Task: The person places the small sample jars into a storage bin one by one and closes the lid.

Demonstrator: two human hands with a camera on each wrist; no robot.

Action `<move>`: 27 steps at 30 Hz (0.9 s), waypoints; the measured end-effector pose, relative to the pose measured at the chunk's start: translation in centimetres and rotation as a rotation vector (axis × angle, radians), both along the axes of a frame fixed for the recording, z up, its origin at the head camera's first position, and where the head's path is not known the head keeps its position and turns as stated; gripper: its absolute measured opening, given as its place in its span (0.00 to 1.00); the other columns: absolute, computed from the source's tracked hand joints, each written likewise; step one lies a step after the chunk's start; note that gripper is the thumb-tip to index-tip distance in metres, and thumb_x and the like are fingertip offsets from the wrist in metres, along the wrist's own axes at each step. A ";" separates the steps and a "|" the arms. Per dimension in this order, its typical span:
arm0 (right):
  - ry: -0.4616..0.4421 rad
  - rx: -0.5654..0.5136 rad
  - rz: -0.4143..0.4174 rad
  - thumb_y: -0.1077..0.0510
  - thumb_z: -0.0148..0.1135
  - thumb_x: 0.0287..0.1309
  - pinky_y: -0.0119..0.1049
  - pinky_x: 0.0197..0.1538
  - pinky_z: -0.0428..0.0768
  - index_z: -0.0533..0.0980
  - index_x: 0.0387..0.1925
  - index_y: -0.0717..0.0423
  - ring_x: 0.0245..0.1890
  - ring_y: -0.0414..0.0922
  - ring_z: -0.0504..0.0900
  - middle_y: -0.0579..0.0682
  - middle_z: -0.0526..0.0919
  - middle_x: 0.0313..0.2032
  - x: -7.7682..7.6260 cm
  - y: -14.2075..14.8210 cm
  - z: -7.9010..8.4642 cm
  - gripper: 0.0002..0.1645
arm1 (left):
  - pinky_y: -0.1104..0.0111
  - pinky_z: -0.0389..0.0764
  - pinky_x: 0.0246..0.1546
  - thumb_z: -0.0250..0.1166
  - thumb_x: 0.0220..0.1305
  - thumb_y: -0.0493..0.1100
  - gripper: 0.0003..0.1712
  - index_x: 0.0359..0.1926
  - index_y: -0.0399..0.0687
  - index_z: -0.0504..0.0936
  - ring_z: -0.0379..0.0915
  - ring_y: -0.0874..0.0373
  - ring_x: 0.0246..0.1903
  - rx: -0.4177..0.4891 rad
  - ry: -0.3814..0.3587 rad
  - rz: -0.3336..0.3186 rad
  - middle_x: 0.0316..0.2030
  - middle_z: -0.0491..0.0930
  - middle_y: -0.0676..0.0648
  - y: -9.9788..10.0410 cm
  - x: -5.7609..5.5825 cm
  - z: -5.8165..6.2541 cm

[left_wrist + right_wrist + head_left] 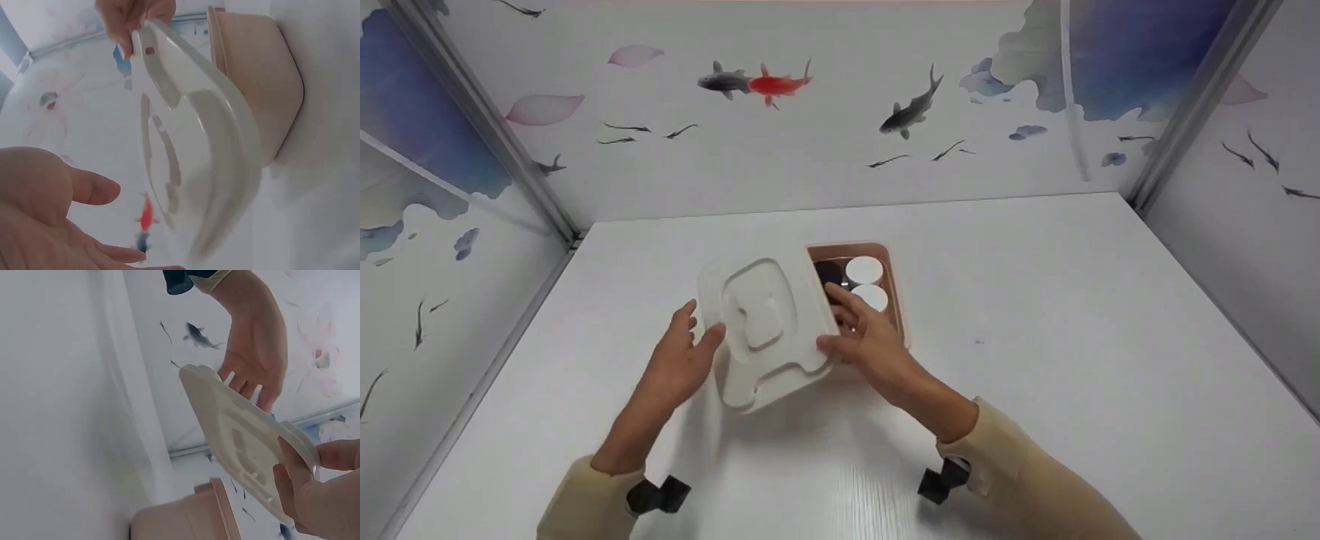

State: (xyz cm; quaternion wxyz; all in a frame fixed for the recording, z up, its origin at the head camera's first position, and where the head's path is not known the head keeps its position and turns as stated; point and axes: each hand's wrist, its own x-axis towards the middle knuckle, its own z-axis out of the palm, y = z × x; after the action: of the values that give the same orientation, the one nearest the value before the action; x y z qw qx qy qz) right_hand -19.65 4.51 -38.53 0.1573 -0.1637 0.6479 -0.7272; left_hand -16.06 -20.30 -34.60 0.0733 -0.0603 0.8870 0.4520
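A whitish plastic lid [806, 330] with moulded recesses is raised and tilted over the left part of a pinkish-beige box [894, 277]. My right hand [870, 345] pinches the lid's right edge between thumb and fingers, as the right wrist view also shows. Beside the lid's left edge is my left hand [682, 364], fingers spread and holding nothing; a gap separates it from the lid [225, 146] in the left wrist view. Two round white tops [864, 270] and a dark round item [828, 271] show inside the box; the lid and right hand hide its other contents.
The box stands on a white table [1035, 337]. Panels printed with fish and petals [825, 150] enclose the back and both sides. A tiny mark [979, 342] lies on the tabletop right of the box. Dark devices [945, 480] sit at both wrists.
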 end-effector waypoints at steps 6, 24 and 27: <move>-0.003 -0.058 -0.060 0.66 0.57 0.63 0.39 0.59 0.83 0.50 0.79 0.51 0.67 0.51 0.73 0.57 0.66 0.71 -1.3 3.2 0.5 0.46 | 0.55 0.79 0.63 0.46 0.80 0.49 0.38 0.78 0.33 0.42 0.67 0.39 0.68 0.253 -0.070 0.018 0.72 0.61 0.30 1.2 -3.7 0.3; 0.087 0.498 -0.249 0.50 0.54 0.72 0.46 0.81 0.49 0.40 0.78 0.64 0.80 0.52 0.43 0.58 0.43 0.80 -3.0 7.0 -2.0 0.48 | 0.58 0.78 0.64 0.54 0.75 0.52 0.33 0.74 0.40 0.63 0.73 0.46 0.63 0.091 0.141 0.066 0.65 0.74 0.37 7.6 -8.5 -4.2; 0.066 0.510 -0.247 0.49 0.54 0.72 0.47 0.81 0.49 0.41 0.78 0.65 0.80 0.53 0.44 0.59 0.43 0.79 -3.0 7.0 -2.7 0.48 | 0.59 0.80 0.62 0.54 0.76 0.52 0.34 0.74 0.39 0.62 0.74 0.46 0.63 0.088 0.113 0.053 0.64 0.74 0.36 7.5 -8.7 -4.6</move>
State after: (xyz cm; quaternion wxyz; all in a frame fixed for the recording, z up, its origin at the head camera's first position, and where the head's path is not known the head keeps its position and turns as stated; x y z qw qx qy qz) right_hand -22.67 11.49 -41.20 0.0821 -0.0623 0.8296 -0.5488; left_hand -24.73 -12.85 -39.22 0.0137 -0.0546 0.8671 0.4950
